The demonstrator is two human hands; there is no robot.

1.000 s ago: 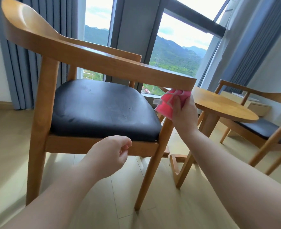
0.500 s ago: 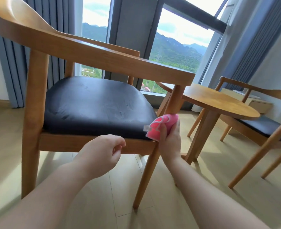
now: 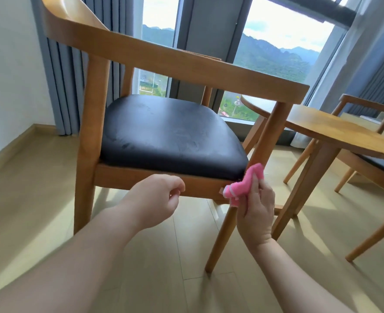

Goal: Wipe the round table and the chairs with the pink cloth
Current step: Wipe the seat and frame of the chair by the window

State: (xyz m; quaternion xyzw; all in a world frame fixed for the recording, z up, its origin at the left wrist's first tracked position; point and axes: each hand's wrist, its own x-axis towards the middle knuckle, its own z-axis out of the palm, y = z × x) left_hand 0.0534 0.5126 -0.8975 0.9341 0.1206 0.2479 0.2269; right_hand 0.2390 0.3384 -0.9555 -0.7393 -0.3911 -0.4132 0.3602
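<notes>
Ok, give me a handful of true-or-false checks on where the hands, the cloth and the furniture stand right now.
1. The right hand holds the pink cloth against the near chair's front leg, at seat level. True.
2. The left hand also has a grip on the cloth. False: it is loosely curled and empty, in front of the seat rail.
3. The chair's seat cushion is black. True.
4. The cloth lies on the round table. False: it is in the right hand at the chair leg; nothing shows on the visible part of the tabletop.
5. A second wooden chair stands beyond the table. True.
</notes>
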